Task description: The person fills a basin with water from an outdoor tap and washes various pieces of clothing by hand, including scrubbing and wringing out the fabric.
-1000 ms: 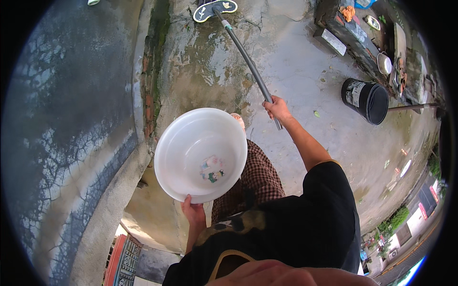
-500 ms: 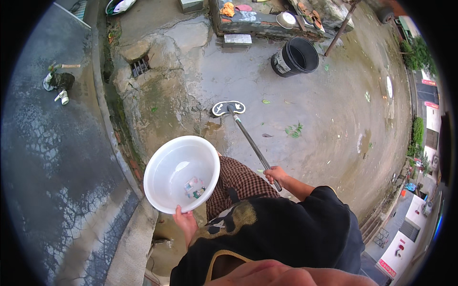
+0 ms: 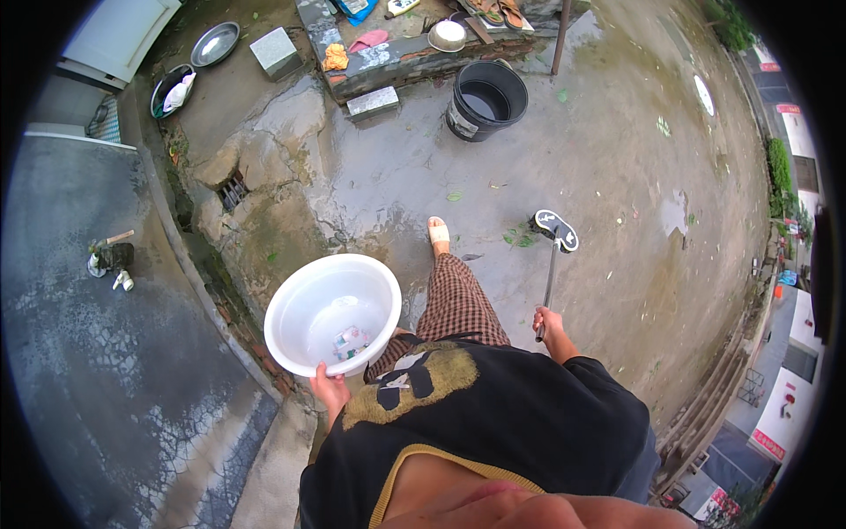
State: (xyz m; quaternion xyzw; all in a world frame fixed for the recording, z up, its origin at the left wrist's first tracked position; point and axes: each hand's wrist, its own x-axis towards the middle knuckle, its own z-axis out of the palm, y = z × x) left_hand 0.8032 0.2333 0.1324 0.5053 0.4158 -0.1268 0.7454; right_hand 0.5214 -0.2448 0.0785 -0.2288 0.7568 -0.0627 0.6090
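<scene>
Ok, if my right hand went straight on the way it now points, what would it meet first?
Probably the dark, white-rimmed head at the far end of the pole your right hand holds, though depth is unclear.

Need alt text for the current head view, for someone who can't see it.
A person's left hand holds a white basin by its rim, while the right hand grips a grey pole with a dark, white-edged head. A black bucket stands ahead on wet ground.

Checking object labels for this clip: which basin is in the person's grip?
The large white basin, its rim in the left grip; the grey basin and green-rimmed basin, upper left, are unheld.
</scene>
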